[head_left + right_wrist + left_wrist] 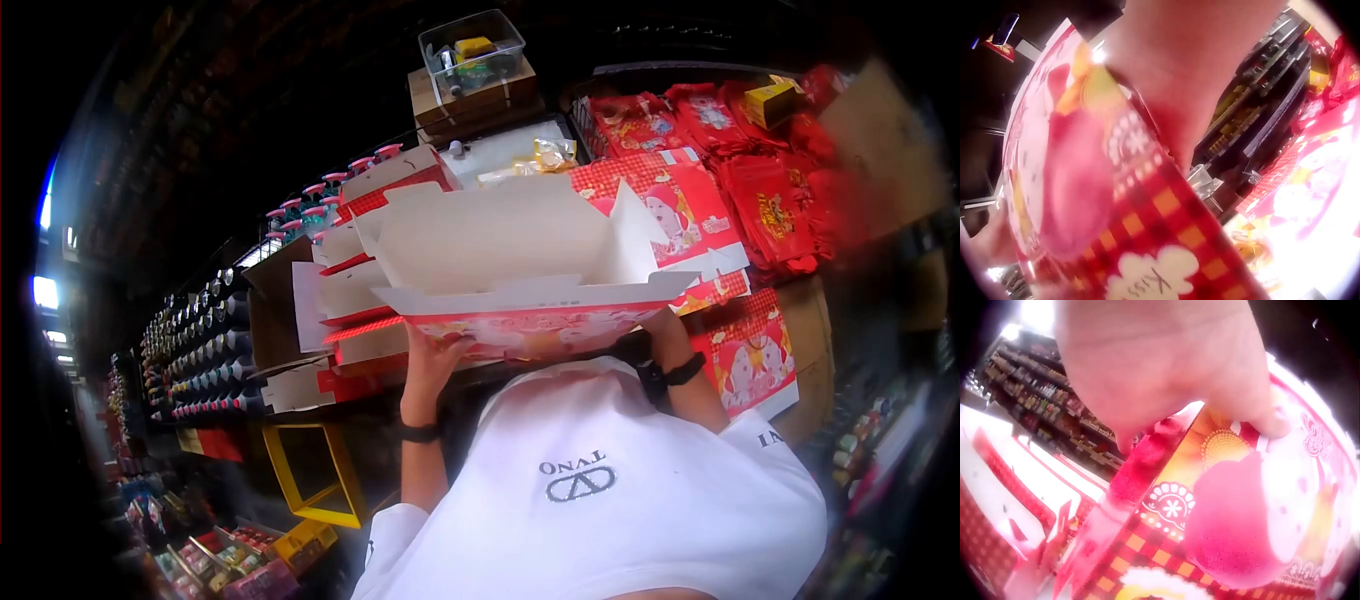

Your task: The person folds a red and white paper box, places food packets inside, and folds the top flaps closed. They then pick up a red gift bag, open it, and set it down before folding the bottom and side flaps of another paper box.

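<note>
An unlidded red-and-white printed box, its white inside facing up, is held in front of the white shirt. My left hand grips its left end; in the left wrist view that hand has its thumb on the printed face. At the right end my right hand holds the box, mostly hidden behind its corner. The right wrist view shows this hand against the side of the checked print, its fingertips out of sight. White flaps stand up at the box's back and right.
Stacked open cartons stand at the left. Flat printed boxes and red packets lie at the right. A clear bin sits on a brown carton behind. A yellow frame is at lower left.
</note>
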Demonstrator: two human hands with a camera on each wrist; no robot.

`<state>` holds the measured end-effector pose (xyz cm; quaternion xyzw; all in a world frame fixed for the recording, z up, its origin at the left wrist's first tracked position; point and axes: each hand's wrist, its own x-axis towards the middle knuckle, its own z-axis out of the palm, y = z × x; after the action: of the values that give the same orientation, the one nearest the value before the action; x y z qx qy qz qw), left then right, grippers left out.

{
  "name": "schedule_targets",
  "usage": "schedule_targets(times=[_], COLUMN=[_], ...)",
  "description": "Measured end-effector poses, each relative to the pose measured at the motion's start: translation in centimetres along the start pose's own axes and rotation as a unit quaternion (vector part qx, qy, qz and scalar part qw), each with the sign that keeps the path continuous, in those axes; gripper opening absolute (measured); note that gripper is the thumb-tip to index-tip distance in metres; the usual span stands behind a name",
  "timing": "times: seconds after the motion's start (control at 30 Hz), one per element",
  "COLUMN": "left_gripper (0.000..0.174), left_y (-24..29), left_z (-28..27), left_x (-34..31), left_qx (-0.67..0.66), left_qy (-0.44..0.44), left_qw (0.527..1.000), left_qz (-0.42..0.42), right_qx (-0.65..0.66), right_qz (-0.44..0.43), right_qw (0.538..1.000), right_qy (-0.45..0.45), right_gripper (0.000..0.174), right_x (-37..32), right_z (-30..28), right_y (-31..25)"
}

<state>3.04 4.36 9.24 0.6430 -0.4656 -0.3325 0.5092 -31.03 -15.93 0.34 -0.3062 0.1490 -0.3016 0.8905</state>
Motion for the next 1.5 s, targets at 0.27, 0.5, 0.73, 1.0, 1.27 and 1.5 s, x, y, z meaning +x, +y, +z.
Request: schedule_targets(times=[0.27,0.5,0.73,1.0,1.27,1.5], left_gripper=[0.050,0.082,0.086,0.085,0.083,0.084], left_y=[-5.2,-4.9,-6.0,-6.6,-4.1,-7.6], left_z=[-1.1,-0.9,-2.6,-2.7,-2.2,-3.4], left_x=[-1.8,-3.5,-4.7,-4.8,-5.9,-4.9], left_qx=[0.151,0.088,0.082,-0.041,-0.104,-0.222], left_qy=[-0.019,-0.008,-0.031,-0.028,-0.091,-0.100], left_qw=[0.985,0.994,0.995,0.996,0.988,0.962], left_qz=[0.076,0.057,-0.044,-0.081,-0.061,-0.120], right_qx=[-0.183,-0.194,-0.235,-0.295,-0.451,-0.431], right_qz=[0.035,0.021,-0.006,0.023,-0.012,0.049], right_qw=[0.972,0.968,0.947,0.915,0.866,0.836], right_qy=[0.146,0.156,0.220,0.275,0.215,0.337], right_gripper=[0.062,0.058,0.051,0.070,0.057,0.042], right_x=[1.7,1.9,0.3,-0.6,-1.2,-1.8], right_z=[7.0,4.4,0.8,5.3,9.3,4.3], right_y=[1.5,4.1,4.9,1.4,-0.9,-3.3])
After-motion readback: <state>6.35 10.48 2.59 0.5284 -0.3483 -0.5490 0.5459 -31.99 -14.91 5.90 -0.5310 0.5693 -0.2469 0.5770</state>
